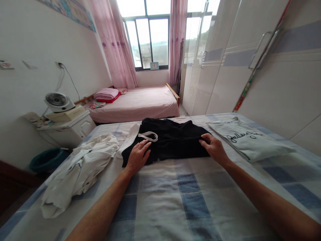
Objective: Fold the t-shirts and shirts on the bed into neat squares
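A black shirt with a white neckband and a white sleeve lies sideways across the bed in front of me. My left hand rests on it just below the neckband, fingers stretched out and slightly apart. At the shirt's right-hand end, my right hand pinches the edge of the black cloth between thumb and fingers. To the left lies a crumpled white garment. A folded pale grey-green shirt with dark lettering lies flat on the right.
The bed has a blue-and-white checked sheet. Beyond it stands a second bed with pink bedding. A fan sits on the left cabinet, above a teal bin. White wardrobes line the right side.
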